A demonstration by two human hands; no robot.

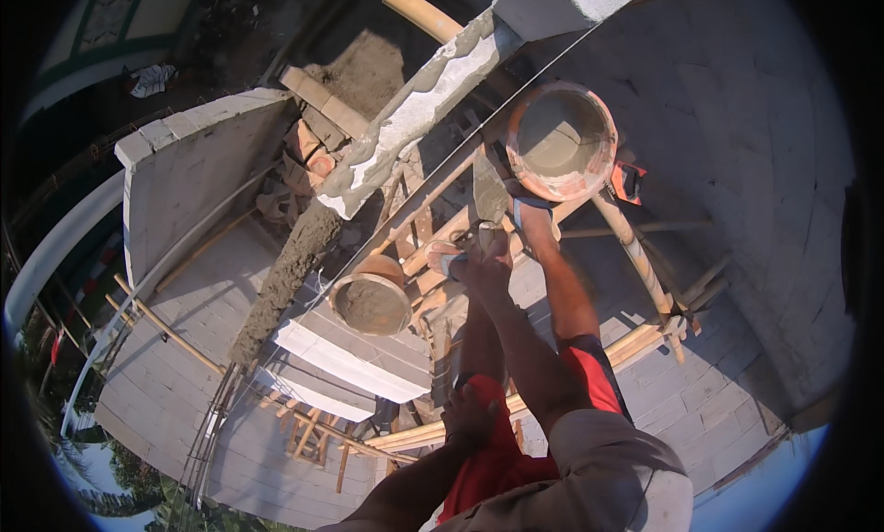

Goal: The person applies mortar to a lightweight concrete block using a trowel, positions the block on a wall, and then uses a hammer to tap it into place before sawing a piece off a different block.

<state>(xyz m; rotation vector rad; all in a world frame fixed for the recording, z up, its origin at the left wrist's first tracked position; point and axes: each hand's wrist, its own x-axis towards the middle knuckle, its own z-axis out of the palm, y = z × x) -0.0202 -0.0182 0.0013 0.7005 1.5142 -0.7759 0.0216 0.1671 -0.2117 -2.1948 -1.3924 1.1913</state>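
My right hand point(486, 260) is closed around the handle of a trowel point(489, 193), its blade pointing away from me. Mortar coats part of the blade, which is beside a round bucket point(608, 171) holding grey wet mortar. My left hand point(471, 412) lies on my leg by the red shorts, its fingers partly in shadow. To the left of the trowel runs a wall top, with mortar smeared over a white block surface point(405, 122). Lower down, a thick rough bed of mortar point(293, 279) covers the same wall line.
A second mortar bucket point(405, 322) stands left of my feet, near white blocks point(354, 359). A taut string point(534, 79) follows the wall. Bamboo poles point(637, 251) form scaffolding beneath me. An orange-handled saw point(629, 182) lies by the right bucket. Rebar point(210, 431) rises lower left.
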